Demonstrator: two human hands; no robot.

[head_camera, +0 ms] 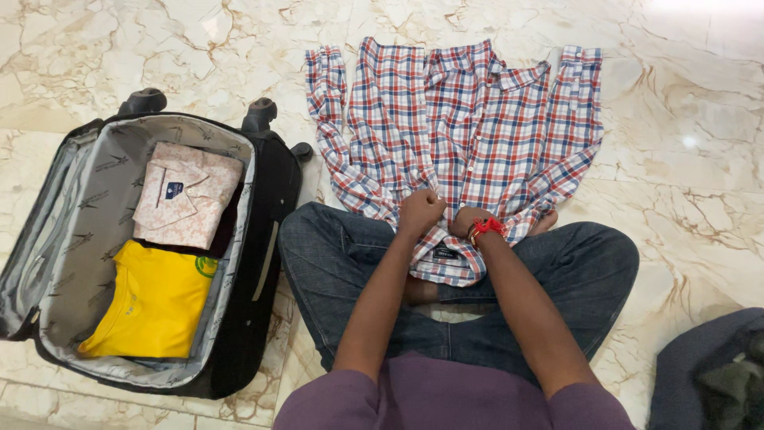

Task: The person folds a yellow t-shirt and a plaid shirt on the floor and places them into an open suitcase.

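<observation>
The head view looks down at a person sitting cross-legged on a marble floor (95, 48). At far left an open black suitcase (270, 207) lies flat with its wheels pointing away; inside its grey lining a folded pale floral shirt (187, 195) rests at the far end and a folded yellow T-shirt (155, 302) sits nearer the person, the two just touching. To the right of the suitcase, a red, white and blue checked shirt (469, 119) is spread front-up on the floor, sleeves folded down along its sides, its collar end lying over the person's blue jeans (334, 263). The left hand (420, 213) is curled into a loose fist, pinching the shirt's front placket near the collar. The right hand (465, 221), with a red thread at the wrist, is closed on the fabric just beside it; its fingers are mostly hidden. At the far right edge lies a dark bundle of clothing (708, 374).
</observation>
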